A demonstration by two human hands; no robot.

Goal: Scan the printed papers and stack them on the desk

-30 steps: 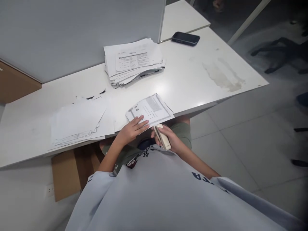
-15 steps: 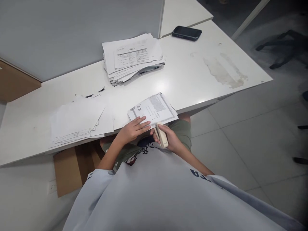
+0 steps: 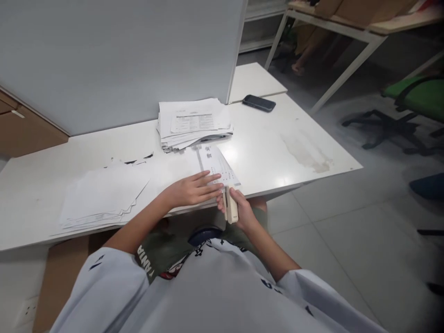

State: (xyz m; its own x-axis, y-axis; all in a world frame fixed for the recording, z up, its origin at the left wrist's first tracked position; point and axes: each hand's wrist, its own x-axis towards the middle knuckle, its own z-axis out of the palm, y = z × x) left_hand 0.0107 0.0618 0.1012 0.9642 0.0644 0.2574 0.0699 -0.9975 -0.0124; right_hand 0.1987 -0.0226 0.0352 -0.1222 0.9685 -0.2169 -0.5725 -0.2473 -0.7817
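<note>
My left hand [image 3: 192, 190] lies flat with fingers stretched out on a small printed set of sheets [image 3: 218, 167] at the near edge of the white desk [image 3: 277, 143]. My right hand [image 3: 243, 210] is wrapped round a cream stapler [image 3: 230, 207], whose mouth sits at the near corner of those sheets. Behind them a thick stack of printed papers [image 3: 193, 123] rests by the grey partition. A spread pile of blank-side sheets [image 3: 102, 194] lies to the left.
A dark phone [image 3: 259, 102] lies at the desk's far right, near a stained patch [image 3: 305, 152]. The grey partition [image 3: 121, 60] walls the back. Brown cardboard [image 3: 58, 277] stands under the desk. A green chair [image 3: 412, 106] and another table stand on the tiled floor to the right.
The view has tilted up, showing more of the room. The printed sheets have turned to lie lengthwise away from me, and my left hand now lies further onto them. The stapler stays at their near corner.
</note>
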